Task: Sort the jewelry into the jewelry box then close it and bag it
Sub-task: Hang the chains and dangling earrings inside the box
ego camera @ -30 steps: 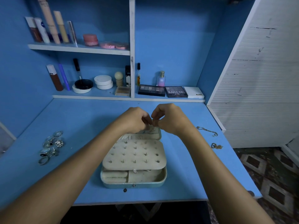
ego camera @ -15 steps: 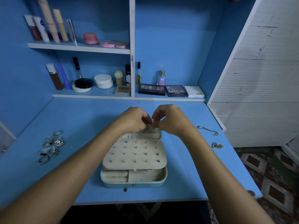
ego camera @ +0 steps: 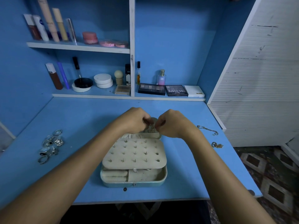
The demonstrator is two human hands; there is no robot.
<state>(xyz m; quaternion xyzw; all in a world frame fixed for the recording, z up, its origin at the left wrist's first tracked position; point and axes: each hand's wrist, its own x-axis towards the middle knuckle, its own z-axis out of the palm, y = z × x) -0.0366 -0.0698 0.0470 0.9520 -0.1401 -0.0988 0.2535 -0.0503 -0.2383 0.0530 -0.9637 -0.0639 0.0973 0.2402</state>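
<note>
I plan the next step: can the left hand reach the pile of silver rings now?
Probably yes. The silver rings lie uncovered on the blue desk, but the left hand is busy pinching something small.

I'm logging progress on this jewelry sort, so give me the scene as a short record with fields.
box: pale blue rounded jewelry box, lid open, on the blue desk
insert: cream stud panel lying over the box's tray
left hand: left hand pinching something small over the lid
right hand: right hand pinching the same small piece; what it is, cannot tell
unsorted, left: cluster of silver rings
unsorted, right: silver chain and small gold chain
bag: none in view
</note>
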